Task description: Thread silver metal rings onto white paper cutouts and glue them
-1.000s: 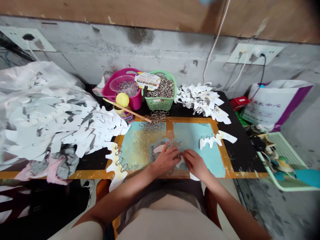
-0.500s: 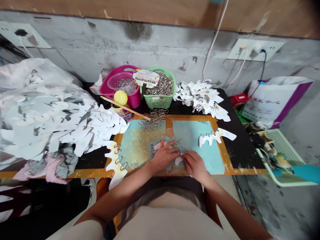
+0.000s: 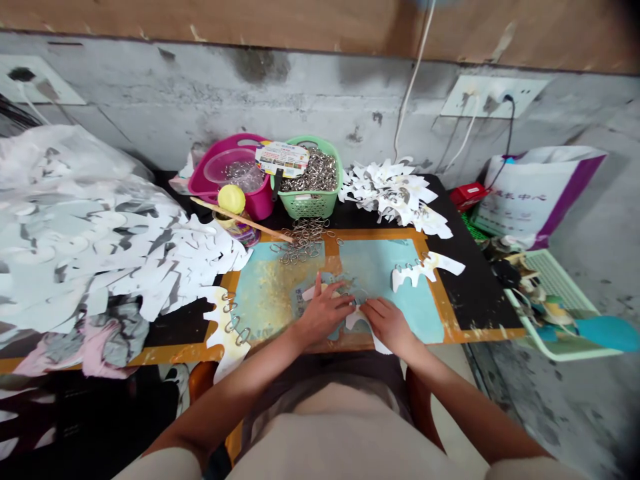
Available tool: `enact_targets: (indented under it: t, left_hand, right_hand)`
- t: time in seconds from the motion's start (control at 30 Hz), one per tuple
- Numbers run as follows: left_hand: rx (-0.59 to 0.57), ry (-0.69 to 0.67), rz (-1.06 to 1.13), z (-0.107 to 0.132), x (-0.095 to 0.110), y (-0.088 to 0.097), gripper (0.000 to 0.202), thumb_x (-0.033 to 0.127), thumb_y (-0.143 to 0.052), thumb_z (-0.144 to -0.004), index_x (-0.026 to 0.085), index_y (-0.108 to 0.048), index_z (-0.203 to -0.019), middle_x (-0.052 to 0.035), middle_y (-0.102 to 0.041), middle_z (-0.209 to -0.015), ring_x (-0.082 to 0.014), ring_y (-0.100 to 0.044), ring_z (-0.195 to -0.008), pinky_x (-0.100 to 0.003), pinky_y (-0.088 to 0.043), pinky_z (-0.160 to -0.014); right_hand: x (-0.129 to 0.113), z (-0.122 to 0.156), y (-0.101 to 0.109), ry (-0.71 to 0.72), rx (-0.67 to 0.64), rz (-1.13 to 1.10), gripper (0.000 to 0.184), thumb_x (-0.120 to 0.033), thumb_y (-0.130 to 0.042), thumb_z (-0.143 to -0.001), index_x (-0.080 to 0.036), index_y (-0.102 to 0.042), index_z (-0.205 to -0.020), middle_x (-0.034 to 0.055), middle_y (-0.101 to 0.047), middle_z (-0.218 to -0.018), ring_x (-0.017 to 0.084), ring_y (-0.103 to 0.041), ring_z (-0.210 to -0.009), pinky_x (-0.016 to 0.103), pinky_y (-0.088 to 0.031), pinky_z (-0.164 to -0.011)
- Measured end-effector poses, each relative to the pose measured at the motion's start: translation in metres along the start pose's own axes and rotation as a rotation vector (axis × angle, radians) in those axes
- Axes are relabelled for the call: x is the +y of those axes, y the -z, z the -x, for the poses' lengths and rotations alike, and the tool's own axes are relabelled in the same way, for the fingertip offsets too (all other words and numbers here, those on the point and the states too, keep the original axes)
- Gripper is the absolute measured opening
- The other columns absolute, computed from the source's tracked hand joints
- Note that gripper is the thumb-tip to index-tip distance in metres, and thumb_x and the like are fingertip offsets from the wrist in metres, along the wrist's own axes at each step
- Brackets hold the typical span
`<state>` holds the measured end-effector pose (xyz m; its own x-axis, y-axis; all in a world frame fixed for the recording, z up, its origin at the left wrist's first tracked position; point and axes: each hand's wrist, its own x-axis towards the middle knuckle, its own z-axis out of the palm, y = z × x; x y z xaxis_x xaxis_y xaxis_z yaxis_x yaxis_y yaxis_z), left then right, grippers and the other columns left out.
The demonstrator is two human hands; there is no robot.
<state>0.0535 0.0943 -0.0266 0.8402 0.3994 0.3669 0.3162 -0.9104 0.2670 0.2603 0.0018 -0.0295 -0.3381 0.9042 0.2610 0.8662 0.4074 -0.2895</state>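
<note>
A white cut-out piece (image 3: 356,321) with a scalloped edge lies on the blue mat (image 3: 377,257) in front of me. My left hand (image 3: 325,312) rests over its left part, with fingers stretched out and the index finger raised. At its right part, the fingertips of my right hand (image 3: 389,324) are pinched together on the piece, and part of it is hidden under that hand. Similar white pieces with metal rings along one edge lie on both sides: a ringed piece (image 3: 227,333) at the left and another ringed piece (image 3: 425,269) at the right.
Loose metal rings (image 3: 303,241) lie behind my hands, before a green basket (image 3: 313,205) full of rings and a pink basket (image 3: 257,203). A wooden stick (image 3: 245,219) rests across a jar (image 3: 245,233). White cut-outs (image 3: 125,247) heap up left; a finished-looking stack (image 3: 395,193) sits right.
The view has shifted slightly. More of the white piece now shows below and beside my right hand, whose fingers have closed up over it. My left hand stays spread in about the same place.
</note>
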Motion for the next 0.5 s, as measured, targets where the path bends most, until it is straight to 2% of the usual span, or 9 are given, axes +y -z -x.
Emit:
enact_targets:
  t: [0.17,0.3,0.37,0.5]
  left_hand:
    - [-0.017,-0.037,-0.008,0.001,0.003,0.0,0.028,0.014,-0.052,-0.094,0.028,-0.068,-0.113,-0.0053,-0.07,-0.119,-0.0359,-0.047,-0.132,-0.079,0.0,-0.11]
    - [-0.029,-0.047,-0.032,0.002,0.002,-0.004,0.025,0.015,-0.054,-0.094,0.027,-0.07,-0.109,-0.0058,-0.07,-0.121,-0.037,-0.045,-0.134,-0.08,-0.002,-0.109]
    - [-0.047,-0.044,-0.04,0.003,0.002,-0.005,0.026,0.016,-0.055,-0.094,0.028,-0.069,-0.111,-0.0054,-0.068,-0.123,-0.0367,-0.043,-0.136,-0.079,-0.001,-0.11]
    - [-0.085,-0.044,-0.056,0.003,0.003,-0.002,0.032,0.017,-0.055,-0.094,0.031,-0.065,-0.121,-0.0051,-0.066,-0.127,-0.0354,-0.04,-0.139,-0.078,0.001,-0.111]
  right_hand:
    - [-0.009,0.006,0.008,-0.044,-0.001,-0.059,0.031,-0.006,-0.045,-0.092,-0.015,-0.065,-0.113,0.0125,-0.065,-0.101,0.024,-0.054,-0.088,0.038,-0.047,-0.078]
    - [-0.019,0.007,0.017,-0.176,0.139,-0.108,0.041,-0.005,-0.049,-0.084,-0.02,-0.061,-0.121,0.0089,-0.066,-0.114,0.026,-0.052,-0.098,0.045,-0.04,-0.09]
    - [-0.025,0.007,0.016,-0.202,0.176,-0.117,0.05,-0.004,-0.048,-0.083,-0.021,-0.055,-0.129,0.0079,-0.068,-0.111,0.028,-0.051,-0.105,0.048,-0.036,-0.096]
    - [-0.03,0.005,0.01,-0.187,0.101,-0.143,0.059,-0.005,-0.046,-0.085,-0.018,-0.041,-0.143,0.0087,-0.072,-0.102,0.03,-0.052,-0.108,0.05,-0.032,-0.098]
